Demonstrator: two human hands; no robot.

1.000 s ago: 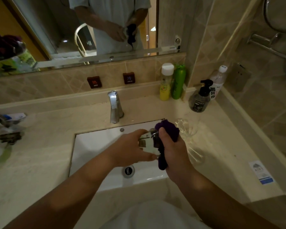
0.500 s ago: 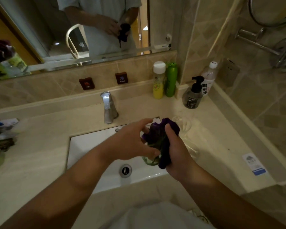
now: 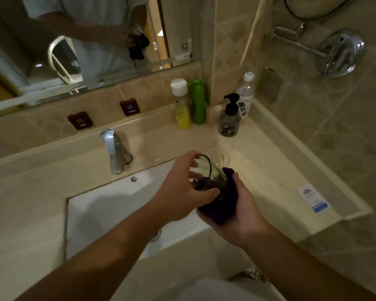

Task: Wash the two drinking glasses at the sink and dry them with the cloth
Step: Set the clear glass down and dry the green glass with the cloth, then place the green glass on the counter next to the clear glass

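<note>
A clear drinking glass [image 3: 213, 177] with a greenish rim is tilted over the right edge of the white sink [image 3: 109, 205]. My left hand [image 3: 182, 187] grips the glass around its side, fingers near the rim. My right hand [image 3: 237, 211] cups the glass's base from below through the dark purple cloth [image 3: 224, 205]. The second clear glass [image 3: 223, 156] stands on the counter just behind them, mostly hidden by the held glass.
A chrome tap [image 3: 115, 151] stands behind the basin. Yellow bottle [image 3: 181, 105], green bottle [image 3: 197, 102], black pump bottle [image 3: 229, 117] and a water bottle [image 3: 245, 94] crowd the back right corner. The beige counter [image 3: 280, 170] has a sticker [image 3: 313, 198] near its right edge.
The glass has turned so its mouth faces up and left. The cloth went from inside and over the glass to under its base in my right hand. The view shifted left.
</note>
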